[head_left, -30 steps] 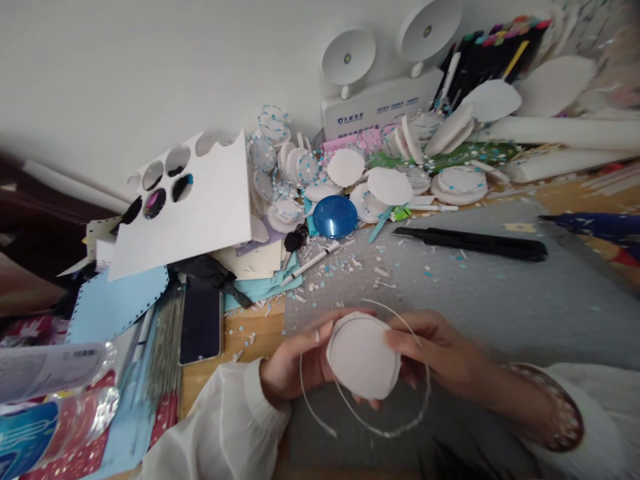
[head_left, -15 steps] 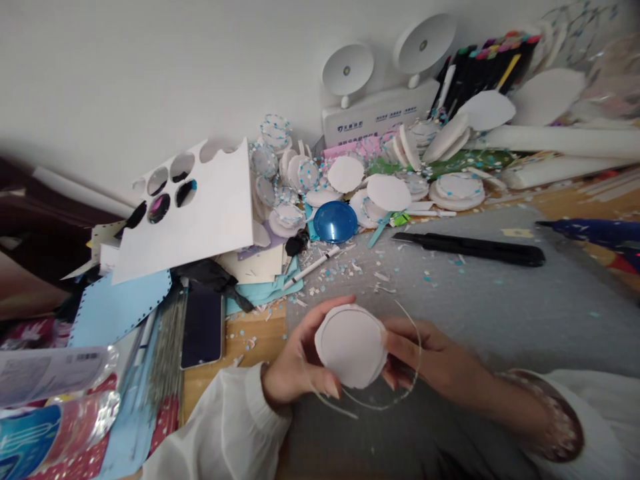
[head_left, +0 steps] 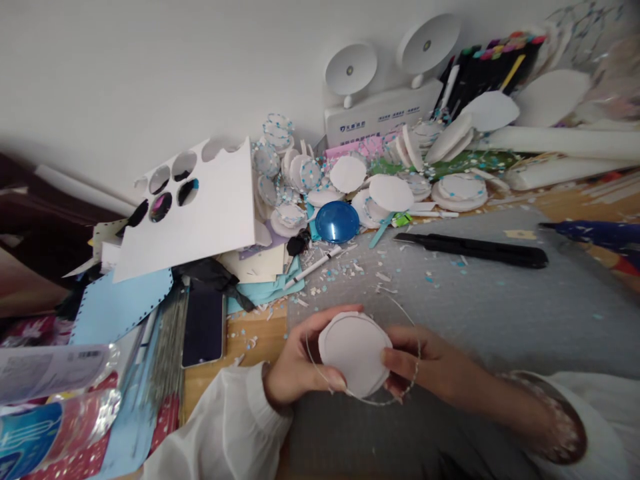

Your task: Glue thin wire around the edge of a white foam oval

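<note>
Between both hands is a white round disc [head_left: 354,352], which looks like stacked foam or card circles, its flat face turned up toward me. My left hand [head_left: 303,363] grips its left side, thumb along the lower edge and fingers behind. On the right, my right hand [head_left: 425,360] pinches the rim, with the thumb or forefinger on the face and other fingertips underneath. A thin pale wire [head_left: 416,377] loops loosely around the disc, passing below it and over my right fingers. How the wire joins the disc cannot be made out.
Beyond my hands, a black utility knife [head_left: 473,250] lies on the grey mat [head_left: 500,313]. Nearby are a blue round lid [head_left: 337,222], a white pen [head_left: 313,268] and paper scraps. White discs with beaded wire pile up behind. At left lie a phone [head_left: 203,327] and a cut-out white board [head_left: 200,227].
The wire loop has shifted and now curves closer beneath the disc; its loose lower end no longer sticks out below. The disc and both hands have moved slightly, with the grip kept.
</note>
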Tool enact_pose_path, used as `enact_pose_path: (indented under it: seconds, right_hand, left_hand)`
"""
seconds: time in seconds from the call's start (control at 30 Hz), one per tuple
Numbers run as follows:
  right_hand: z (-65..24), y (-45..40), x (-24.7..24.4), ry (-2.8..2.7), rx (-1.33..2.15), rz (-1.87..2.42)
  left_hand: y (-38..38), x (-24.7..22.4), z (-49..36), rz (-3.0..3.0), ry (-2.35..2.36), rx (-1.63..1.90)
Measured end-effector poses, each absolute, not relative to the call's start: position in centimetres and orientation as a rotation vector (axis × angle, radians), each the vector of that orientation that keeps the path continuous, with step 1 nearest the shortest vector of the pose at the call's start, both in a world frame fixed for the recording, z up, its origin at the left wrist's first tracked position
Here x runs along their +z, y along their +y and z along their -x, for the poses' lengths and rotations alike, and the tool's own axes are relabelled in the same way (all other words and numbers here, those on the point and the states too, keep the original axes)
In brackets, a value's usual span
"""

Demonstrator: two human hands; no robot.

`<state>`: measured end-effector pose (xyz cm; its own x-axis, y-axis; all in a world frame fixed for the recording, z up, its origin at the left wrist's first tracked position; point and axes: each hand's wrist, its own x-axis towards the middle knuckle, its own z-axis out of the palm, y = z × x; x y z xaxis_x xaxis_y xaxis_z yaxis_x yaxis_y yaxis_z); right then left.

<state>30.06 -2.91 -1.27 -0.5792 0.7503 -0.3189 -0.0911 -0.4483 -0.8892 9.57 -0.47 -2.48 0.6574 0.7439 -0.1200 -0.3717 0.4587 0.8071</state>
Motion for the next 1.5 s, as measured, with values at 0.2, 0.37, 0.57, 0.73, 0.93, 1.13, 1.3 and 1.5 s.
enact_pose_path:
  seconds: [0.2,0.37,0.57,0.73,0.93,1.13,1.3,1.5]
  right_hand:
    - [-30.1,-3.0,-1.5,-1.26,2.039,0.949]
    - [-30.2,-2.7,-1.6,-1.223,1.905,1.05]
    - [-30.1,-2.8,-2.2,-1.201,1.966,1.01]
    - [-30.3,-2.9,-2.1,-1.125,1.997,0.893]
    - [-30.5,-3.0,-2.1,-0.954,2.014,0.784]
    - [-30.5,-2.9,-2.5,-0.969,2.015,0.719]
    - [-30.7,-2.8,-2.3,-0.996,1.978,0.739]
    - [-30.8,-2.6,-1.5,-1.044,1.904,0.873]
  left_hand:
    - [-0.4,-2.3,-9.8,-0.857,0.516,0.781]
    - [-0.5,-3.1,-10.0,-0.977,0.487,0.894]
    - [-0.7,-2.9,-10.2,-1.025,0.589,0.937]
    - [-0.5,-2.4,-10.4,-1.007,0.659,1.031]
    - [-0.3,-3.0,-10.3,-0.946,0.729,1.083]
    - [-0.4,-3.4,-10.1,-0.909,0.783,1.096]
    - [-0.1,-2.9,-10.2,-0.848,0.789,1.129]
    - [-0.2,-2.7,-10.1,-0.816,0.795,1.106]
